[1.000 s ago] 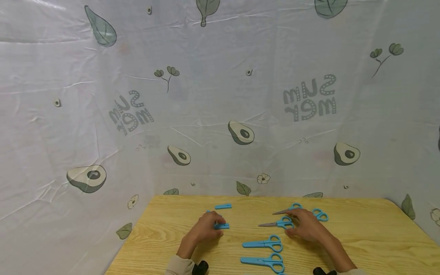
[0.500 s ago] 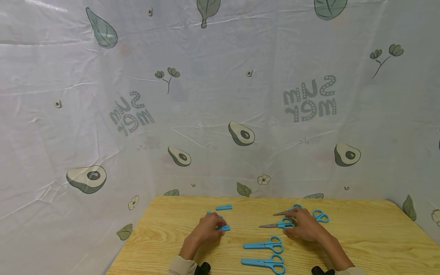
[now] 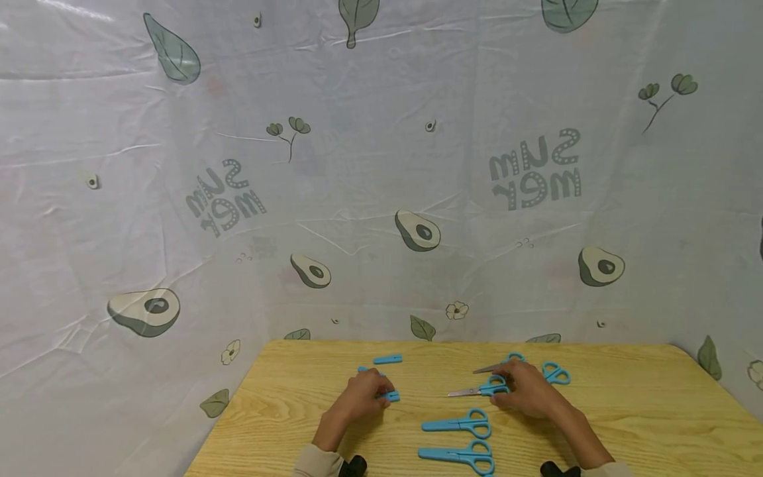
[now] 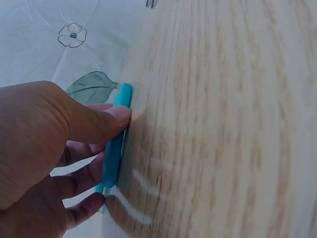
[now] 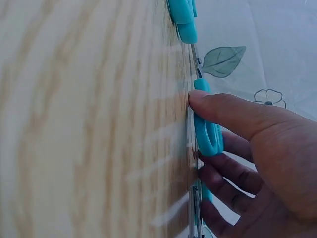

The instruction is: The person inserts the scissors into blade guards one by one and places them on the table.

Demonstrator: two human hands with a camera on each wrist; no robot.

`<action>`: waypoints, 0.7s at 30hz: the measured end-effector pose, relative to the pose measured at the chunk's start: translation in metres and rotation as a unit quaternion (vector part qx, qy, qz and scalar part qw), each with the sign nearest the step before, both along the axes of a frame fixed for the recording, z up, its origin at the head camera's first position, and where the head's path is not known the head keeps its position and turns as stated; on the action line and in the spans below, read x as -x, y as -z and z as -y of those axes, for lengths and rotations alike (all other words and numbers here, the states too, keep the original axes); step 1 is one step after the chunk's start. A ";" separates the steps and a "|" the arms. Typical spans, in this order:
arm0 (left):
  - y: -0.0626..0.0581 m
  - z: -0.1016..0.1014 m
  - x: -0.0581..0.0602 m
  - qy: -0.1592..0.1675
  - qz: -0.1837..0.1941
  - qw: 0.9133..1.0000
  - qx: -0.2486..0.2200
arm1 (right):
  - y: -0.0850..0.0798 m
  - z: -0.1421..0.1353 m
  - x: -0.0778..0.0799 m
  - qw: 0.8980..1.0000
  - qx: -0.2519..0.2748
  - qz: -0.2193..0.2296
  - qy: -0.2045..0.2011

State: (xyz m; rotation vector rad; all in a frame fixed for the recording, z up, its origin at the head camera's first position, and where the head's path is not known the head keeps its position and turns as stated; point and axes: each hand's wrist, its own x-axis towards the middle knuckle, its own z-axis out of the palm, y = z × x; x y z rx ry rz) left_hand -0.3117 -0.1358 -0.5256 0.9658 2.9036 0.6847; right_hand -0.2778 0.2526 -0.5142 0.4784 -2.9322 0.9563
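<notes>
My left hand [image 3: 362, 397] pinches a blue scissor sheath [image 4: 117, 148] between thumb and fingers, low over the table; its slotted end points right. My right hand [image 3: 527, 391] grips the blue handle of unsheathed scissors [image 5: 208, 130], thumb at the near side of a finger loop. The metal blades [image 3: 463, 393] point left toward the sheath, a gap apart from it. Behind my right fingers lies another bare pair of scissors [image 3: 487, 369], partly covered. A second sheath [image 3: 364, 369] shows just past my left knuckles, mostly hidden.
Two sheathed scissors [image 3: 446, 425] lie one before the other at the table's front middle. A loose sheath [image 3: 387, 359] rests at the back. Beyond my right hand are more blue scissor handles [image 3: 556, 373]. A printed curtain [image 3: 357, 165] hangs behind the wooden table [image 3: 280, 377].
The sheath in my left hand has shifted slightly right and lies more covered by the fingers. The scissors in my right hand have tilted slightly, staying in about the same place.
</notes>
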 end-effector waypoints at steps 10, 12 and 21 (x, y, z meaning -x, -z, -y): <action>-0.003 0.001 0.000 0.025 0.029 0.999 -0.038 | 0.003 0.001 -0.002 0.999 0.046 -0.002 -0.001; -0.003 0.002 0.000 0.026 0.034 0.998 -0.044 | 0.003 0.000 -0.003 0.999 0.046 -0.003 -0.005; -0.008 0.004 -0.003 0.016 0.043 0.998 -0.053 | 0.001 -0.003 -0.008 0.997 0.067 0.012 -0.034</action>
